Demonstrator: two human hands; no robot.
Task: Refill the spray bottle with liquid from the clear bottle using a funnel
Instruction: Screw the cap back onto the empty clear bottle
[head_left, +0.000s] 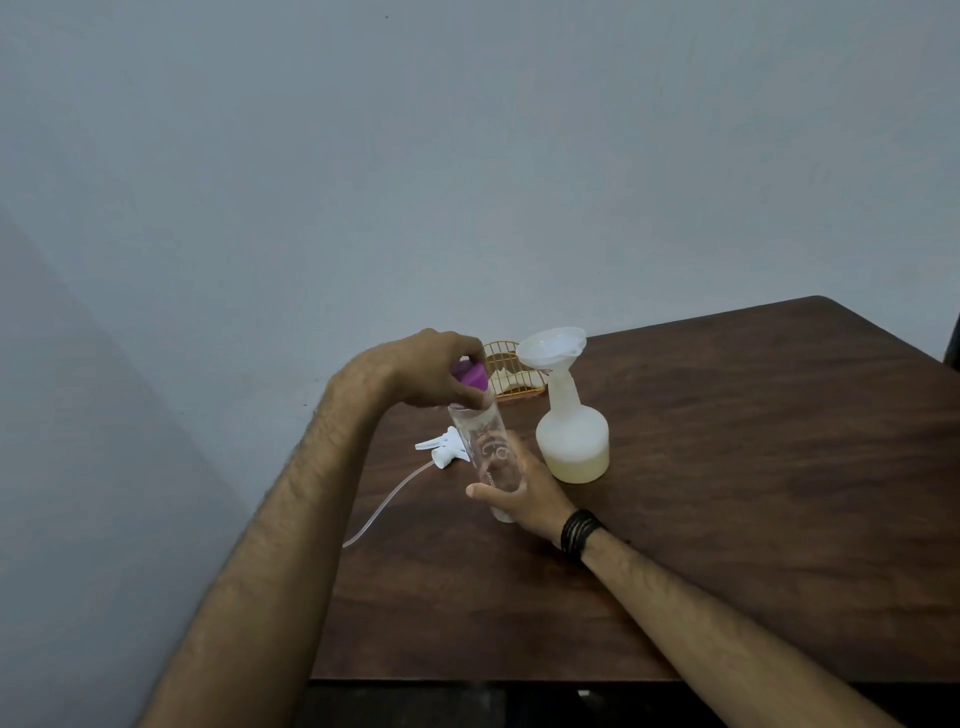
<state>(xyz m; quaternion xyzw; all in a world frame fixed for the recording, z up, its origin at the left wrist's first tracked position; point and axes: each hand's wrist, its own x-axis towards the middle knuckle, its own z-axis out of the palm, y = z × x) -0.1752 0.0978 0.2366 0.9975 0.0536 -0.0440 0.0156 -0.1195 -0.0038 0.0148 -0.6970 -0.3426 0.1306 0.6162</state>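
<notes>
The clear bottle (493, 457) stands near the table's left edge, tilted a little. My right hand (524, 493) grips its lower part. My left hand (431, 369) holds the purple cap (470, 376) at the bottle's mouth; whether the cap sits on the neck I cannot tell. To the right stands the frosted white spray bottle (571, 441), with pale liquid in its bottom. A white funnel (551, 347) sits tilted in its neck. The white spray head (444, 448) with its long dip tube (387, 504) lies on the table behind the clear bottle.
A small yellow wire rack (511, 374) stands at the table's back edge behind the bottles. The dark wooden table (727, 467) ends close to the left of the clear bottle. A grey wall rises behind.
</notes>
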